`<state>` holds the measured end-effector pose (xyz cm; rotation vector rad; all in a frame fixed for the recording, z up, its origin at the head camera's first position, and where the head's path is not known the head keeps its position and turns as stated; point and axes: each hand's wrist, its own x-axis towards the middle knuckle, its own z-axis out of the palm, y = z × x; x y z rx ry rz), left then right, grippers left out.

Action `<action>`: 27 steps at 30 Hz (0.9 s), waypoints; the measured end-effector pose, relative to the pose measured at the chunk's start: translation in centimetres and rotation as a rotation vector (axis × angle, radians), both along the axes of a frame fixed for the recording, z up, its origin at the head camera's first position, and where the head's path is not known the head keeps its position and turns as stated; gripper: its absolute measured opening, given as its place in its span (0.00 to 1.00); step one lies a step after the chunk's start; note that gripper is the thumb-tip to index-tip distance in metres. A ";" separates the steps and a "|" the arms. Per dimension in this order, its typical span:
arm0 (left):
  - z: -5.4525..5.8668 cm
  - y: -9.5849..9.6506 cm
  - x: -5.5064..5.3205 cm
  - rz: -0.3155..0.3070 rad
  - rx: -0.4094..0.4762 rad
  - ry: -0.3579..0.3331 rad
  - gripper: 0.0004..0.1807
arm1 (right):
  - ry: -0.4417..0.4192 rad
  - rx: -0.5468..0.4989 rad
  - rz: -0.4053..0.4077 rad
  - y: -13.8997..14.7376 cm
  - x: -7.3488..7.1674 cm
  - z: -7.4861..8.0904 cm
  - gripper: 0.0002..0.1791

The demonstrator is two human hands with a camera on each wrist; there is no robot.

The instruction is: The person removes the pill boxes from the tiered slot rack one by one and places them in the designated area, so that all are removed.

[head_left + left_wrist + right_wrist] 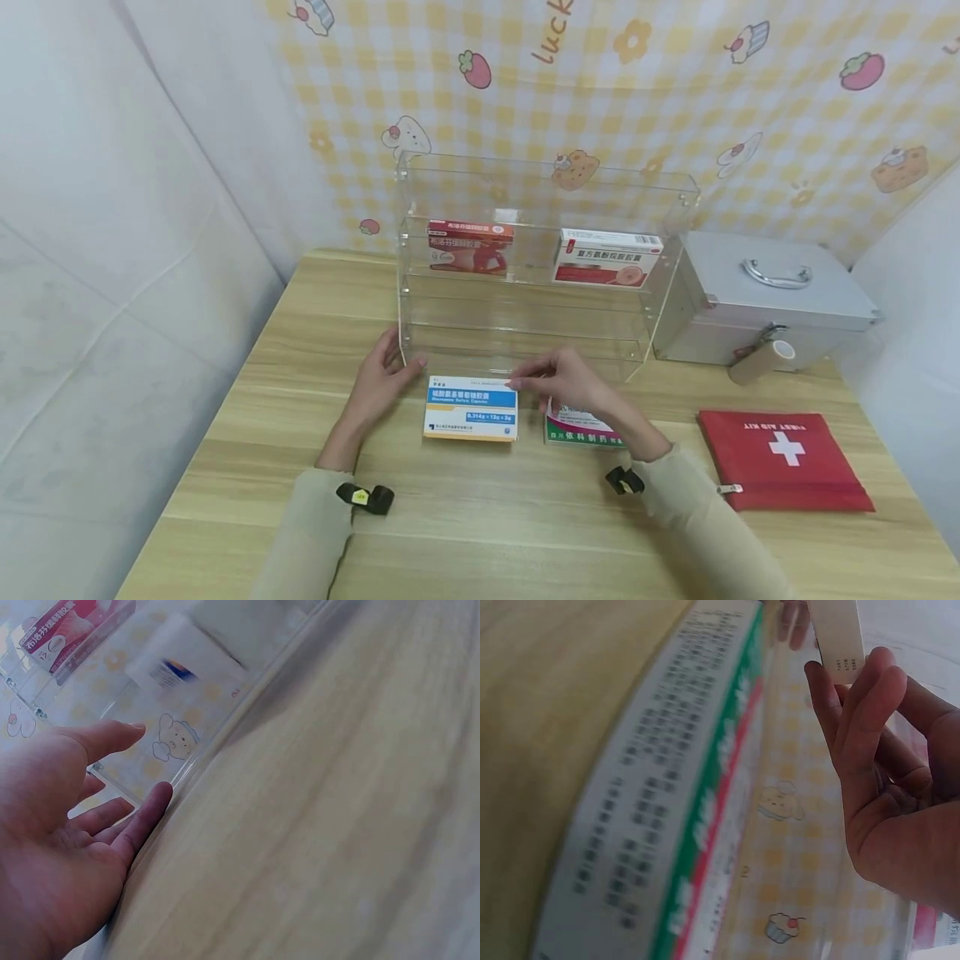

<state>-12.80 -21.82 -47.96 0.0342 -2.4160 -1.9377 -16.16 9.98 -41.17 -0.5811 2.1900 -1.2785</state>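
My right hand (566, 385) pinches the right end of a white medicine box (471, 408) with a blue band and orange edge. In the right wrist view that box (840, 637) shows its narrow end between thumb and fingers. A clear acrylic shelf rack (525, 329) stands just behind it. At the rack's lower left corner is my left hand (381, 382), its thumb extended and fingers relaxed beside the side panel. Under my right hand lies a green-and-white medicine box (581, 432), partly covered by the hand.
On the rack's upper tier stand a red medicine box (470, 250) and a white-and-red medicine box (607, 260). A silver metal case (772, 292) sits at the right, with a brown roll (761, 362) before it. A red first aid pouch (783, 462) lies nearer.
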 end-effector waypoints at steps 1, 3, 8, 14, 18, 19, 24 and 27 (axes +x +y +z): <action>0.0 0.0 0.0 -0.005 -0.001 0.006 0.42 | 0.005 0.006 0.004 0.0 0.0 -0.3 0.10; 1.0 0.2 0.3 -0.014 0.005 -0.001 0.42 | 0.013 0.012 0.012 -0.1 0.1 -0.7 0.09; 3.5 0.7 1.2 -0.031 0.009 -0.021 0.41 | 0.029 0.024 0.019 -0.2 0.1 -1.3 0.09; 3.7 0.7 1.3 -0.029 0.006 -0.026 0.41 | 0.111 0.066 -0.016 -0.6 0.4 -1.5 0.09; 3.8 0.8 1.4 -0.030 -0.004 -0.026 0.41 | 0.169 0.119 -0.053 -1.2 0.7 -1.5 0.08; 3.8 0.8 1.4 -0.031 -0.005 -0.025 0.41 | 0.181 0.129 -0.060 -1.3 0.8 -1.5 0.08; 3.7 0.7 1.3 -0.028 -0.007 -0.027 0.41 | 0.223 0.149 -0.076 -1.6 0.9 -1.7 0.07; 2.7 0.5 0.9 -0.026 0.002 -0.025 0.41 | 0.238 0.153 -0.083 -1.8 0.9 -1.8 0.07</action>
